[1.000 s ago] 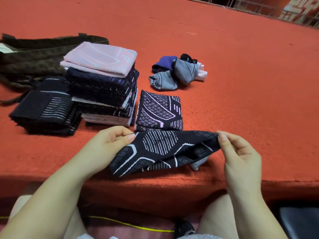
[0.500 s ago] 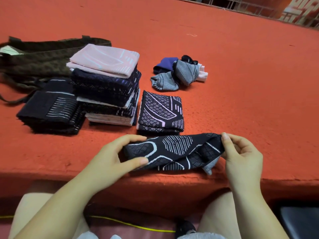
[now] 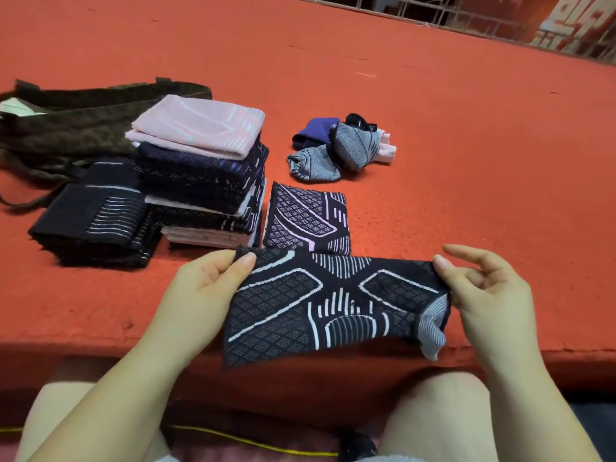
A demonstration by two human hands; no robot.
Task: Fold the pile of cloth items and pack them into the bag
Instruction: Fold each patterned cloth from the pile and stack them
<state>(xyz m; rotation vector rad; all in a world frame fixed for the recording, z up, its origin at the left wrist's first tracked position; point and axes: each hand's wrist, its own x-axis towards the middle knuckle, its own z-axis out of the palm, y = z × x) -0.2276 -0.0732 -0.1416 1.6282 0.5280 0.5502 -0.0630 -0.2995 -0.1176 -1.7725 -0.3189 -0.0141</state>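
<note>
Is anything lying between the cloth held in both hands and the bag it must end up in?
Yes. Between the patterned cloth and the bag at far left stand a tall folded stack and a lower dark stack.

Both forearms reach forward from below. Left hand [image 3: 200,291] pinches with thumb over curled fingers, right hand [image 3: 483,291] pinches too, its other fingers loosely spread
</note>
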